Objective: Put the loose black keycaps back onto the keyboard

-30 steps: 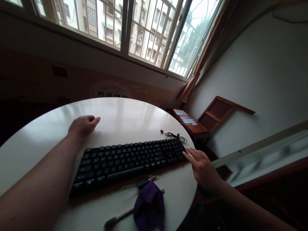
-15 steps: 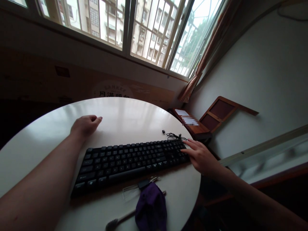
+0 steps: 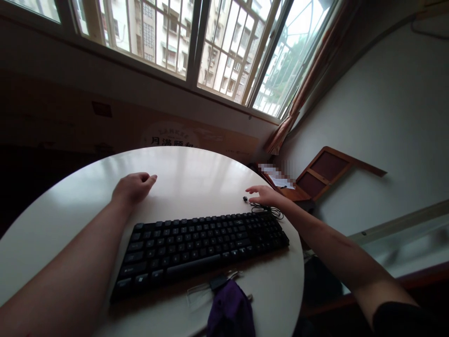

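A black keyboard (image 3: 206, 250) lies at a slant across the white round table (image 3: 196, 173). Behind its left part, my left hand (image 3: 135, 188) rests on the table, curled into a fist, with no object visible in it. My right hand (image 3: 264, 195) is over the far right side, fingers apart and holding nothing. Just below it is the keyboard's bundled black cable (image 3: 271, 210), partly covered by the hand. The cable's small black plug (image 3: 245, 199) lies by my right fingertips; I cannot tell whether they touch it.
In front of the keyboard lie a purple cloth (image 3: 230, 311), a black clip-like piece (image 3: 218, 282) and a clear flat item (image 3: 198, 296). Beyond the table's right edge stands a wooden chair (image 3: 324, 171) beside papers (image 3: 280, 178). A barred window (image 3: 228, 51) is behind.
My right hand has left the keyboard's right end and moved up and left to the cable and plug. My left fist stays put on the table. The view has shifted slightly.
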Available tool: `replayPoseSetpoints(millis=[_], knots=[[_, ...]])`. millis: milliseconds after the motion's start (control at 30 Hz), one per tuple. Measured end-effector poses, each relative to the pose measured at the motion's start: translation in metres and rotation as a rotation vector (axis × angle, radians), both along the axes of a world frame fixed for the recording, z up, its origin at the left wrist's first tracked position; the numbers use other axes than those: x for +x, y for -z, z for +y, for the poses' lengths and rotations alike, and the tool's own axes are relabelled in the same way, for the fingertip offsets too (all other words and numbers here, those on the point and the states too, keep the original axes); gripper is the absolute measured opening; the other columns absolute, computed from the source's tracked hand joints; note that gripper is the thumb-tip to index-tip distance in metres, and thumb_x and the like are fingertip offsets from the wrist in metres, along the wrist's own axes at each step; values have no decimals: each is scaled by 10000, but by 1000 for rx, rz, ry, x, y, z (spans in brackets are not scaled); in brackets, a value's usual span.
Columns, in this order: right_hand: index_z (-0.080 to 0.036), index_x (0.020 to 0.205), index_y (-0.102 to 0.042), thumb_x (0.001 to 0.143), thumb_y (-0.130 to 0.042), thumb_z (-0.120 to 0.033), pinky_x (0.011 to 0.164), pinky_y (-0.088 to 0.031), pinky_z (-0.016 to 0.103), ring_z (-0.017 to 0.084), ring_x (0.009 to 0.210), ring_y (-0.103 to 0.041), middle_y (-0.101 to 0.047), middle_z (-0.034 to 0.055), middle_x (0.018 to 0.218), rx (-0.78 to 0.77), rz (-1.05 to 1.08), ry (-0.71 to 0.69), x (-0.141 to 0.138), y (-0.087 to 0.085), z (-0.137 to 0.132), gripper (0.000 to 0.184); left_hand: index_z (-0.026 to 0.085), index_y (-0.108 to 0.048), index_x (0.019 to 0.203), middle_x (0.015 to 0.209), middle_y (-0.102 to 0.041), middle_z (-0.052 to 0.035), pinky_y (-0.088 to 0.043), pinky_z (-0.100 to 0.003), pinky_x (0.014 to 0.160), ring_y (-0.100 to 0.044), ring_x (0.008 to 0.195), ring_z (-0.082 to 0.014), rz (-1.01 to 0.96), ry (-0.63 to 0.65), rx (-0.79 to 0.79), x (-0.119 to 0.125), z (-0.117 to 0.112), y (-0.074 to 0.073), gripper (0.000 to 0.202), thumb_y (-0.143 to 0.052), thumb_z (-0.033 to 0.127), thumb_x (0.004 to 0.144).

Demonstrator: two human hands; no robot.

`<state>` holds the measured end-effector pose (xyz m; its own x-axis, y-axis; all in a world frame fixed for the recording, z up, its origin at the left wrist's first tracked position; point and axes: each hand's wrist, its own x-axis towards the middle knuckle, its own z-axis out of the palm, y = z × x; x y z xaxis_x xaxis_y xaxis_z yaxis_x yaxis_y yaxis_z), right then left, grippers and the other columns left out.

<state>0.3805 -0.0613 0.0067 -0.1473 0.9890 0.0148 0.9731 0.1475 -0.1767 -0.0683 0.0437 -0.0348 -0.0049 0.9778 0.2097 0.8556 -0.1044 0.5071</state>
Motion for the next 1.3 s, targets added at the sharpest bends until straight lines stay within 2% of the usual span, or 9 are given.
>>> replayPoseSetpoints(millis=[133,300,433,567,733,833,933,1167,1300], knots=[[-186,1212,-719,814,-749,-297,887,-523,297,237,1038,-687,-748,81,1132,-45,-21,0,-4,5,6,415,215,-645,734,819,-679,-74,-378,-294,635,-599,770,-236,-7,-4,-10,1,-2,-2,411,-427,537,867],[-202,1014,-792,797,-728,-279,764,-522,270,224,903,-706,-780,52,973,-38,-70,26,-12,5,8,239,216,-646,713,802,-687,-73,-388,-301,636,-614,769,-241,-10,-13,-13,2,-4,-3,416,-426,534,866],[-227,946,-792,803,-712,-267,808,-506,296,240,925,-700,-781,38,953,45,-108,18,-23,-1,-1,169,216,-656,732,819,-699,-71,-391,-294,634,-619,780,-239,-6,-9,-5,1,-2,-1,420,-426,539,869],[-220,1000,-755,853,-659,-261,864,-492,332,240,924,-695,-769,45,966,177,-96,-29,-36,-17,-30,181,213,-658,741,847,-705,-76,-395,-290,639,-617,788,-240,1,-7,-4,0,-2,-1,418,-428,536,872],[-215,975,-707,852,-646,-227,849,-485,322,208,883,-673,-741,34,928,276,-20,-137,-53,-44,-92,138,213,-665,770,852,-696,-81,-394,-299,641,-610,776,-248,4,-19,-8,0,0,-1,417,-422,539,865],[-205,964,-692,856,-630,-189,830,-494,327,202,860,-657,-723,42,909,352,134,-253,-64,-57,-129,125,212,-668,779,845,-690,-82,-395,-300,638,-605,774,-250,7,-20,-9,0,2,0,422,-422,544,862],[-205,996,-693,866,-649,-193,817,-507,315,191,846,-652,-705,36,888,363,250,-272,-72,-65,-157,138,208,-678,797,852,-691,-80,-396,-298,631,-603,768,-247,11,-21,-7,0,4,0,428,-422,545,864],[-242,1261,-611,830,-748,-226,824,-529,307,162,804,-656,-698,5,907,340,403,-226,-74,-67,-189,452,193,-703,820,839,-697,-77,-390,-273,611,-585,725,-214,50,-8,0,-2,6,1,436,-437,533,887],[-231,1181,-677,852,-743,-224,799,-528,300,165,820,-653,-701,20,908,340,377,-255,-68,-66,-193,335,184,-718,852,846,-705,-77,-386,-263,604,-582,722,-205,46,-12,1,-2,8,2,436,-452,526,898]])
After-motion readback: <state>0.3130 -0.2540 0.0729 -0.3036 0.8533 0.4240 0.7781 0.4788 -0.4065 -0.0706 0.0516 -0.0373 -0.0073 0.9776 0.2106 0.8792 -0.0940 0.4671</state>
